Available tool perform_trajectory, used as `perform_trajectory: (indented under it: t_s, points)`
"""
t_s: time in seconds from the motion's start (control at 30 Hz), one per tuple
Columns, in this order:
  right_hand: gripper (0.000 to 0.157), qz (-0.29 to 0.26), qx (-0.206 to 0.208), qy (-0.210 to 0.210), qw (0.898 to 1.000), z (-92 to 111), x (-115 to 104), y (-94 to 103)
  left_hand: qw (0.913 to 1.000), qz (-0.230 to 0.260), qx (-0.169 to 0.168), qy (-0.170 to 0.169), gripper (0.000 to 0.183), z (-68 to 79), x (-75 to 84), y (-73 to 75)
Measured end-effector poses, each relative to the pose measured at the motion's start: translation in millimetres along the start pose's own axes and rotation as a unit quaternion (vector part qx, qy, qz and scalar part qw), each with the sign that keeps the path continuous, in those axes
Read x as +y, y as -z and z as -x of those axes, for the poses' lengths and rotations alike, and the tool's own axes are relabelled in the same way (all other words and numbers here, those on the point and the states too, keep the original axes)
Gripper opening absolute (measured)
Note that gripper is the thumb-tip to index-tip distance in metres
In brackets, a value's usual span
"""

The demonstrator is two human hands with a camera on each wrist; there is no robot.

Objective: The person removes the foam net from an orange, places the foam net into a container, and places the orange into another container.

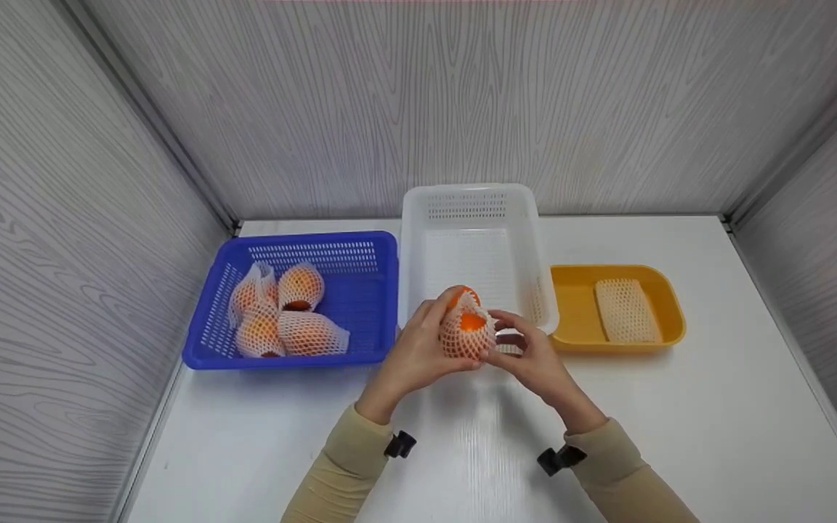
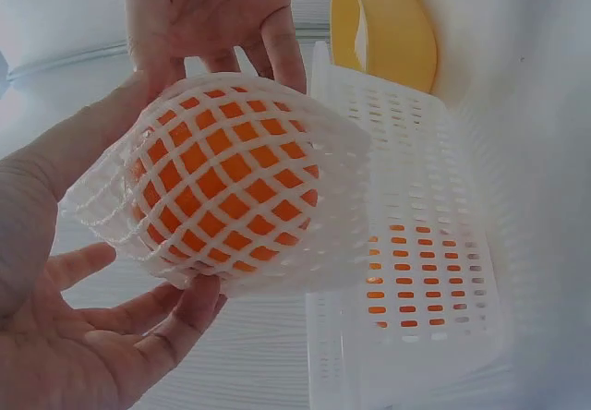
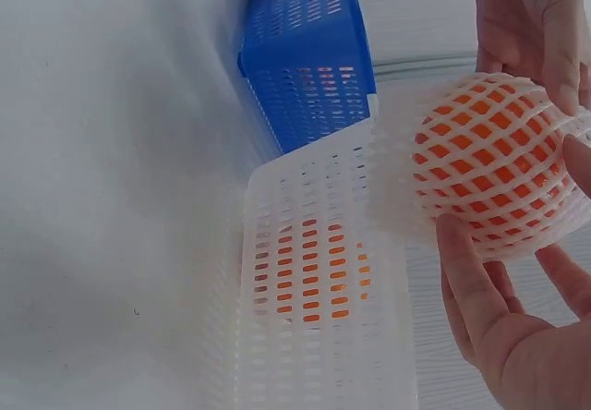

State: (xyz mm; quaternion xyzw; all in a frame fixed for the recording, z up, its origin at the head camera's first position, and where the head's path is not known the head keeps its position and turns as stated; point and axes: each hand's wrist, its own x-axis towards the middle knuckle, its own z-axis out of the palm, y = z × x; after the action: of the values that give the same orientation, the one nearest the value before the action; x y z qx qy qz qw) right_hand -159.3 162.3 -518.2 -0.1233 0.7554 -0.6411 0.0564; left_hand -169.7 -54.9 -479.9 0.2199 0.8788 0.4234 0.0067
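Both hands hold one orange [image 1: 471, 322] wrapped in a white foam net sleeve [image 2: 226, 174], over the front end of a white basket [image 1: 469, 190]. My left hand [image 1: 418, 352] grips it from the left, fingers and thumb curled around the net. From the right, the thumb and fingertips of my right hand [image 1: 535, 359] hold the sleeve's side. At the top of the sleeve a patch of bare fruit shows through the opening. A second, bare orange [image 3: 311, 271] shows through the white basket's slots; in the head view it is partly hidden behind the left hand and sleeve.
At the left stands a blue basket [image 1: 360, 290] with several netted oranges [image 1: 309, 334]. A yellow tray [image 1: 571, 312] to the right holds flat foam net sleeves [image 1: 627, 310]. Wood-grain panels enclose the white table [image 1: 738, 407] at the back and sides.
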Motion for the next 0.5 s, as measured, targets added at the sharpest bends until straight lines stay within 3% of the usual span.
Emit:
perform_trajectory:
  t_s: [0.17, 0.37, 0.5]
  points:
    - [0.063, -0.019, -0.006, -0.029, 0.999, 5.7, 5.0, 7.6, 0.9995, 0.021, -0.024, -0.008, 0.089, 4.3, -7.0, -3.2]
    - [0.062, -0.021, -0.054, -0.023, 0.998, 17.6, 21.7, 16.2, 0.9958, 0.052, -0.072, -0.024, 0.076, 12.1, -15.7, -15.5]
    - [0.065, -0.006, -0.082, -0.029, 0.996, 21.9, 32.0, 18.4, 0.9919, 0.075, -0.102, -0.010, 0.078, 18.5, -22.1, -26.1]
